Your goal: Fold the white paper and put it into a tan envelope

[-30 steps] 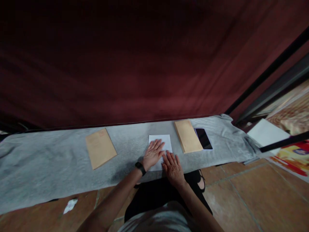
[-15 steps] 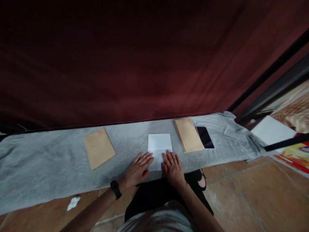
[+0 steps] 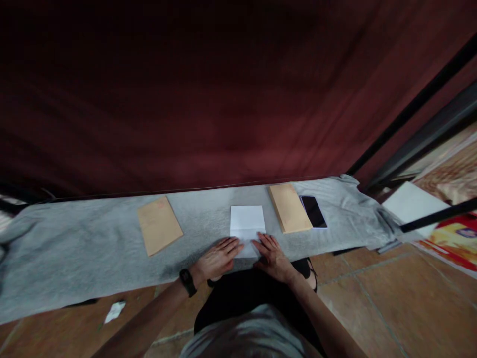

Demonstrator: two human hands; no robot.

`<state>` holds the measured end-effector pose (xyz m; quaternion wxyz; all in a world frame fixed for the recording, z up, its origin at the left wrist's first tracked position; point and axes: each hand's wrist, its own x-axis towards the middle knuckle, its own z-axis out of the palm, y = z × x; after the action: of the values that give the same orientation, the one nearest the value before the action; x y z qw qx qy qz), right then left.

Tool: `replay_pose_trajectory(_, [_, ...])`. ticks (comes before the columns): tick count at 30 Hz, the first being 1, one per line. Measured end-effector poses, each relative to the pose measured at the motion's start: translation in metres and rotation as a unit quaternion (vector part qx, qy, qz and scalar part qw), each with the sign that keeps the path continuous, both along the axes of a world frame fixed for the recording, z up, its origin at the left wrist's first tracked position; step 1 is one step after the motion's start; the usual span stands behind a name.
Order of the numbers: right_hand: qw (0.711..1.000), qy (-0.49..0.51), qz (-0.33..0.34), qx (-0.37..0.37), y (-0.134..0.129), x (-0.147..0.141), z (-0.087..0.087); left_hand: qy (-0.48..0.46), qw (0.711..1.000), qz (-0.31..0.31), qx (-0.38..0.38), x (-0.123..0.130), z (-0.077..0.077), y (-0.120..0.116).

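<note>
A white sheet of paper (image 3: pixel 246 219) with a crosswise crease lies flat on the grey cloth. My left hand (image 3: pixel 219 257) rests on its lower left edge, fingers stretched out and pointing inward. On the opposite edge lies my right hand (image 3: pixel 275 257), its fingers spread over the lower right part. Neither hand has its fingers wrapped round the paper. To the right is a thick stack of brown envelopes (image 3: pixel 290 209), and a single brown envelope (image 3: pixel 159 226) lies to the left.
A dark-screened phone (image 3: pixel 313 212) lies beside the envelope stack. The grey cloth (image 3: pixel 93 238) covers a long narrow bench against a dark red panel (image 3: pixel 223 124). A white scrap (image 3: pixel 115 312) is on the tiled floor. Black bars (image 3: pixel 439 216) stand at the right.
Both hands have shifted slightly on the paper, with the fingers of each angled further inward. The paper and envelopes stay in place; the view has moved a little.
</note>
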<state>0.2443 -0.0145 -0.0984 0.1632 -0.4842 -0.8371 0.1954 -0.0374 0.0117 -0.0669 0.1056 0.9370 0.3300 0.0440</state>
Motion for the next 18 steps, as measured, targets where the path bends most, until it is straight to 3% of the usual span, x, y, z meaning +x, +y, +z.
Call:
replay_pose_trajectory(3, [0.999, 0.041, 0.004, -0.003, 0.003, 0.005, -0.003, -0.037, 0.999, 0.025, -0.019, -0.002, -0.001, 0.0])
replay_pose_trajectory(10, [0.993, 0.116, -0.009, 0.02, 0.009, 0.014, -0.009, -0.187, 0.972, 0.129, -0.065, -0.003, -0.023, 0.012])
replay_pose_trajectory(18, [0.986, 0.167, -0.019, -0.013, 0.01, 0.026, -0.002, -0.246, 0.953, 0.143, -0.101, -0.004, -0.02, -0.008])
